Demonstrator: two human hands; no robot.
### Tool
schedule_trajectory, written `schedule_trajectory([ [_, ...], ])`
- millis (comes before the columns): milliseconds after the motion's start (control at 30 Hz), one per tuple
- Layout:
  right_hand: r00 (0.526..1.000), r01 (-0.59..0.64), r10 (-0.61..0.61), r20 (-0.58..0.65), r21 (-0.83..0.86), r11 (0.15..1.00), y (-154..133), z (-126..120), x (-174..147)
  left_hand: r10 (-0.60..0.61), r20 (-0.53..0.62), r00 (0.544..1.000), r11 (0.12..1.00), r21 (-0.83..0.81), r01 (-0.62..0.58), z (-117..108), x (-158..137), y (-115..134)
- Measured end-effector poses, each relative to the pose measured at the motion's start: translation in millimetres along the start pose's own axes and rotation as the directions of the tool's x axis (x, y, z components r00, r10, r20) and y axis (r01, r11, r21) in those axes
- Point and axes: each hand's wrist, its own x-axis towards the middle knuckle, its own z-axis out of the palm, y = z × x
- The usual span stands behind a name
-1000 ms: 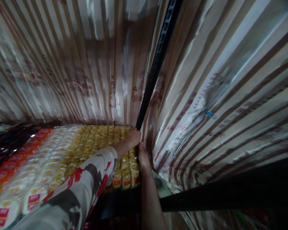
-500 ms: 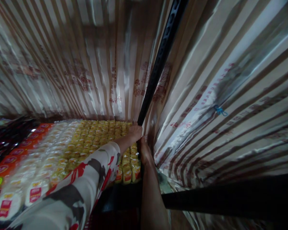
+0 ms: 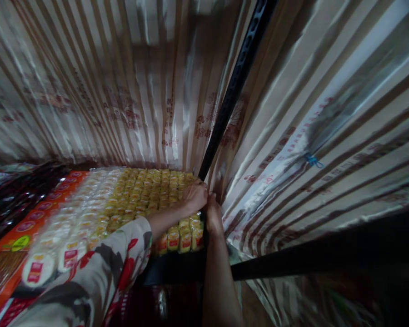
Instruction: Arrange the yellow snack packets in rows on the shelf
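Note:
My left hand (image 3: pixel 195 198), in a patterned sleeve, is over the back right corner of the yellow-wrapped snack packs (image 3: pixel 150 190), its fingers curled together. Beside it, just right of the packs, my right hand (image 3: pixel 213 214) is closed too, the fingertips of both nearly meeting. They are near the foot of a black slotted metal post (image 3: pixel 226 106), by the folds of a pale striped curtain (image 3: pixel 150 91) with dark red print. Whatever is between the fingers is too dark and small to make out.
Left of the yellow packs lie rows of white round packs (image 3: pixel 39 268), orange packets (image 3: pixel 27 227) and dark shiny packets (image 3: pixel 17 204). A black shelf beam (image 3: pixel 276 265) runs off to the right. A blue tie (image 3: pixel 313 160) gathers the right-hand curtain (image 3: pixel 286 150).
Both hands have come slightly down and nearer to me, away from the post's foot. The view has shifted a little, so more of the packets at the left shows.

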Motion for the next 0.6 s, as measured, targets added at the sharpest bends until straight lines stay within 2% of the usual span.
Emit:
schedule_trajectory([
  [100,0.991,-0.097,0.11,-0.077,0.162,0.982,-14,-3,-20,0.028,-0.097,0.995,0.972,-0.231,-0.05,-3,-51,4],
  [200,0.985,0.035,-0.006,-0.174,0.162,0.986,-20,-7,-61,0.055,-0.12,0.991,0.892,-0.44,-0.103,-3,-124,6],
  [267,0.964,0.157,-0.133,-0.23,0.09,0.983,-18,-10,-102,0.05,-0.049,0.998,0.841,-0.537,-0.068,2,-180,2],
  [333,0.935,0.243,-0.236,-0.264,-0.007,0.97,-9,-14,-149,0.025,0.126,0.992,0.813,-0.58,0.053,13,-234,-9],
  [400,0.959,0.228,-0.24,-0.15,-0.091,0.969,5,-18,-192,-0.069,0.354,0.933,0.81,-0.527,0.259,27,-282,-27],
  [467,0.99,0.126,-0.109,0.086,-0.226,0.966,28,-20,-226,-0.192,0.486,0.853,0.799,-0.427,0.423,41,-318,-50],
  [500,0.978,0.066,0.004,0.209,-0.327,0.943,41,-20,-238,-0.24,0.532,0.812,0.781,-0.39,0.487,48,-330,-61],
  [533,0.934,0.03,0.129,0.333,-0.432,0.901,55,-19,-247,-0.295,0.56,0.775,0.759,-0.355,0.545,54,-340,-73],
  [600,0.841,0.019,0.316,0.439,-0.608,0.793,86,-14,-257,-0.414,0.598,0.686,0.688,-0.288,0.666,65,-349,-93],
])
